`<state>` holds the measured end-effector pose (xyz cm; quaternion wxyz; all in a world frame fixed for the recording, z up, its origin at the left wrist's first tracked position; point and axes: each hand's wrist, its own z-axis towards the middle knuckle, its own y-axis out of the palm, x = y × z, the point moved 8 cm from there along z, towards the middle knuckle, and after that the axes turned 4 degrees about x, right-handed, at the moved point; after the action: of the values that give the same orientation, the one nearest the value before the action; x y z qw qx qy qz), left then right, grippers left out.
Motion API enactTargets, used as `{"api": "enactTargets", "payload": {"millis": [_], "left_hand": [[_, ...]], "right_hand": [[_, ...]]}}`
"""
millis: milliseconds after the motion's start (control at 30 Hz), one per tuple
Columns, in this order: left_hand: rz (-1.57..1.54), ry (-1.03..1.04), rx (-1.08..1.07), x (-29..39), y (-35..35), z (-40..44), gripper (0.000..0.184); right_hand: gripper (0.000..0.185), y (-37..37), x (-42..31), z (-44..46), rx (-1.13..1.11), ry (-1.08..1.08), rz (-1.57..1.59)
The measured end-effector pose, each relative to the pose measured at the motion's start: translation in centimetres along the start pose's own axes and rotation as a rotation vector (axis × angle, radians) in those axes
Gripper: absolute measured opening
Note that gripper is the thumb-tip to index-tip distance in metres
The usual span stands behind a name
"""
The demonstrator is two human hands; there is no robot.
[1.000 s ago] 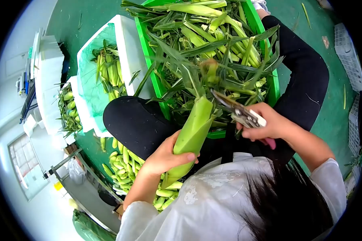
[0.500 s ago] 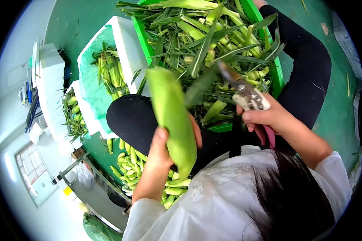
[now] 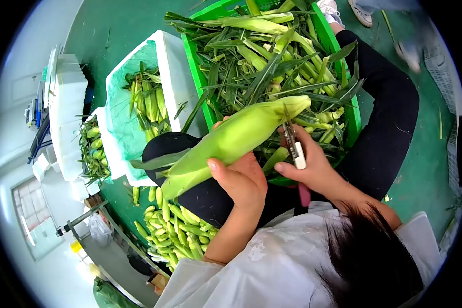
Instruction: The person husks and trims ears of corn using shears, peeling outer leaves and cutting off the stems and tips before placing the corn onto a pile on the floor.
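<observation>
An ear of corn in its green husk [image 3: 226,141] lies tilted across my left hand [image 3: 244,179], whose fingers wrap around it from below. One long leaf trails off its lower left end. My right hand [image 3: 313,167] grips a pair of pruning shears [image 3: 294,146] with pale and dark pink handles. The shears' blades are at the pale stalk end of the corn, on its upper right; whether they have cut into it I cannot tell. Behind the corn stands a green crate [image 3: 194,64] heaped with husk leaves and stalk pieces [image 3: 251,66].
To the left, a white foam box [image 3: 175,77] lined with green plastic holds several unhusked ears [image 3: 150,100]. More trimmed ears [image 3: 177,231] are piled on the green floor below my knee. At the upper right are another person's shoes [image 3: 363,13]. A metal frame [image 3: 113,246] stands lower left.
The corn has turned from nearly upright to slanting, its stalk end now at the right. My right hand has brought the shears down and left to that end. Another person's feet have appeared upper right.
</observation>
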<state>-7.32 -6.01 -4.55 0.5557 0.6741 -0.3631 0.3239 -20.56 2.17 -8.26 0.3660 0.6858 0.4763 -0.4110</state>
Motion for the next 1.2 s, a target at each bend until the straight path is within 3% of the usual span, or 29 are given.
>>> {"api": "enactTargets", "payload": {"millis": [100, 233, 267, 300, 367, 433, 467, 533, 567, 600, 633, 700, 767, 800, 900, 967, 1033, 1167, 1200], "left_hand": [[0.0, -0.039, -0.031, -0.1, -0.3, 0.7, 0.075], [-0.107, -0.36, 0.3, 0.2, -2.5, 2.2, 0.076], [-0.349, -0.509, 0.02, -0.3, -1.5, 2.5, 0.071], [-0.393, -0.543, -0.259, -0.3, 0.8, 2.3, 0.067], [-0.919, -0.869, -0.184, 0.0, 3.6, 0.0, 0.065], [-0.863, -0.743, -0.463, 1.9, 3.8, -0.1, 0.066], [-0.741, -0.757, -0.367, 1.7, 3.3, -0.7, 0.069], [-0.485, -0.804, -0.186, 1.7, 2.0, -2.1, 0.084], [-0.416, -0.916, -0.214, 1.5, 2.4, -3.2, 0.092], [-0.272, -1.007, -0.301, 1.2, 0.6, -4.4, 0.112], [-0.177, -1.084, -0.28, 0.1, -1.9, -5.8, 0.109], [-0.247, -1.216, -0.352, 0.7, -5.2, -8.3, 0.102], [-0.041, -0.898, -0.361, 4.5, -7.8, -7.1, 0.092], [-0.014, -0.766, -0.273, 6.6, -9.3, -6.3, 0.088], [-0.151, -0.546, 0.03, 10.7, -13.4, -6.0, 0.072], [-0.296, -0.41, 0.144, 12.6, -18.6, -7.5, 0.07], [-0.19, -0.257, 0.558, 15.2, -28.3, -10.5, 0.063], [-0.029, -0.183, 1.262, 19.2, -49.8, -23.3, 0.058], [-0.074, 0.027, 1.305, 21.1, -51.4, -25.7, 0.062]], "right_hand": [[0.058, -0.4, 0.1, 0.6, 0.069, -0.249, -0.176], [0.035, 0.2, -1.3, -2.3, -0.449, 0.2, 0.143], [0.038, 0.5, -1.9, -3.7, -0.622, 0.279, 0.264], [0.043, 0.6, -1.9, -5.2, -0.802, 0.308, 0.311], [0.052, 1.0, -2.3, -7.6, -1.123, 0.291, 0.44], [0.06, -0.7, -3.1, -6.7, -0.914, 0.317, 0.659], [0.065, -1.2, -4.1, -5.6, -0.856, 0.274, 0.802], [0.073, -2.4, -6.7, -2.2, -0.53, 0.087, 0.866], [0.072, -2.7, -7.3, -0.1, -0.419, 0.084, 0.653], [0.063, -4.1, -7.4, 1.8, -0.26, -0.062, 0.521], [0.051, -5.2, -6.6, 4.3, -0.177, -0.083, 0.58], [0.041, -7.7, -2.3, 7.7, 0.172, 0.137, 0.808], [0.037, -3.3, -1.3, 6.2, -0.376, 0.213, 0.661], [0.031, -3.3, 2.7, 5.0, -0.064, 0.333, 0.662], [0.036, 3.7, 2.8, -0.2, -0.307, 0.551, 0.443], [0.039, 6.9, 1.1, -0.9, -0.377, 0.489, 0.417], [0.043, 7.2, 1.0, 0.0, -0.344, 0.399, 0.311], [0.048, 1.8, 5.5, 1.4, -0.153, 0.489, 0.282], [0.046, 0.8, 5.9, 1.5, -0.135, 0.516, 0.282]]}}
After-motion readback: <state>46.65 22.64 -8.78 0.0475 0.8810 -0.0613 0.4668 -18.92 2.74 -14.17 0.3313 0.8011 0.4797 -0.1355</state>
